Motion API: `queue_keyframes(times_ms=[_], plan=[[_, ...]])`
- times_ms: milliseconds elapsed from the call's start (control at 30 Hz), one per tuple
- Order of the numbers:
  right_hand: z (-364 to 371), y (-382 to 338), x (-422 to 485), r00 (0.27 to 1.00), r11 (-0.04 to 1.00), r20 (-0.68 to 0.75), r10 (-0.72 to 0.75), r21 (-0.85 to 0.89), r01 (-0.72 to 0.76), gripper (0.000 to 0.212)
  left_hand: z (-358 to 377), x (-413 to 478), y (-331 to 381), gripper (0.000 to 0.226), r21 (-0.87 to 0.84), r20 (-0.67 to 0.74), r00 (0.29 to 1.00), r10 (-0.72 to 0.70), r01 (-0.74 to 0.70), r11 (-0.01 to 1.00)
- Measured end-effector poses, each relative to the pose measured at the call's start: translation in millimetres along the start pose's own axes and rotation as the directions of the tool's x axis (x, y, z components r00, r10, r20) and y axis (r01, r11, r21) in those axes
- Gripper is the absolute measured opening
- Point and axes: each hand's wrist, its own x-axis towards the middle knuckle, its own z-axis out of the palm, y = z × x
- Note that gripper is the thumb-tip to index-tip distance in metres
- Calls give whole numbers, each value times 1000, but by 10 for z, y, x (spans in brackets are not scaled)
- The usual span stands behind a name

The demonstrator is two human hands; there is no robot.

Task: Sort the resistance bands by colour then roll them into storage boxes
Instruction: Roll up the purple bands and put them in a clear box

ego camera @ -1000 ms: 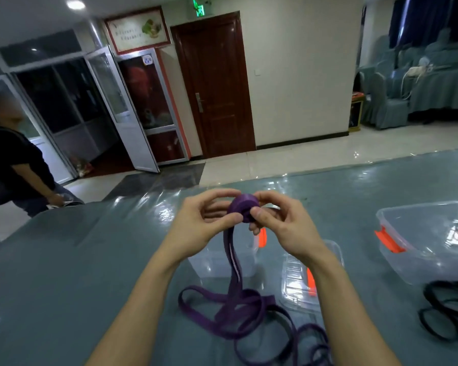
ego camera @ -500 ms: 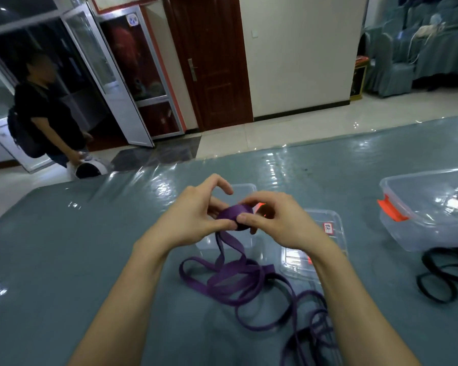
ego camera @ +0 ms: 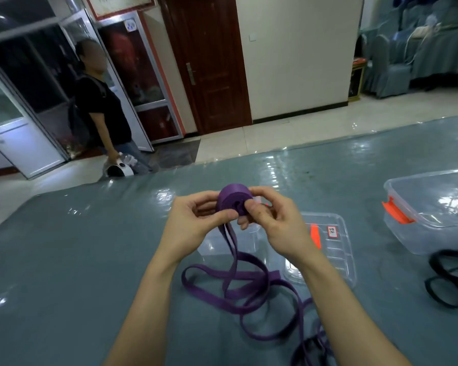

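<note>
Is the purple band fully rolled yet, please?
No, the left hand and right hand hold a small roll, but much of the band lies loose on the table.

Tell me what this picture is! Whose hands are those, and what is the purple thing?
There is no machine here. A person wears a camera on their head, so you see their own two hands from above. The left hand and right hand both pinch a purple resistance band, rolled partly into a coil. The rest lies loose on the blue-grey table. Nearby sit a clear storage box with an orange clip, a flat lid and a black band.
</note>
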Motion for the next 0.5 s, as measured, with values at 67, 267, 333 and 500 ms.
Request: queue_keyframes(times_ms=[67,267,333,500], plan=[[37,52,-23,996,992,60,71,103,-77,24,-13,-5,2,33,5,-9,1000,-10,10,1000],[-145,29,-11,975,869,198,104,-494,8,45,-164,48,174,28,553,234,969,-84,-61,831],[-74,34,-7,973,837,211,90,-546,41,34,-139,130,252,24,684,326,939,-106,-157,713],[-56,63,0,989,970,138,49,-241,-14,21,-216,212,319,32,576,305,945,-115,-87,812]])
